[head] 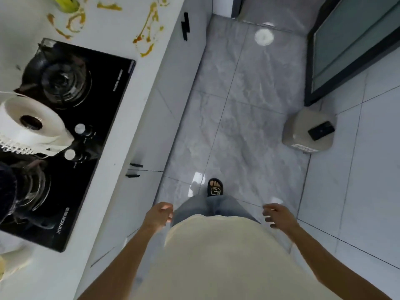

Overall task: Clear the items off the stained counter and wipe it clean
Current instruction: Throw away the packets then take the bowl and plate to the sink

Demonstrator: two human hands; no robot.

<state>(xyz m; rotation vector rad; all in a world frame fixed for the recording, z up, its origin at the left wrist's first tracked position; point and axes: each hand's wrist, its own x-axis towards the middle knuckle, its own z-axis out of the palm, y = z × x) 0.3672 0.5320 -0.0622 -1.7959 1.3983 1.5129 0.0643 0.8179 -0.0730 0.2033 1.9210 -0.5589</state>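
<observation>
The white counter (121,24) runs along the left and carries orange-brown stains (149,29) at its far end. A green-yellow item (65,4) stands at the top edge, cut off by the frame. A white roll of paper (30,124) rests on the black gas hob (71,135). My left hand (161,215) hangs by my hip, fingers loosely curled, holding nothing. My right hand (276,215) hangs on the other side, also loose and holding nothing. Both hands are well away from the counter.
A beige bin (309,131) with a black lid button stands on the grey tiled floor (238,105) at the right. A dark-framed glass door (350,44) is at the top right. White cabinet fronts with black handles (135,169) face the aisle.
</observation>
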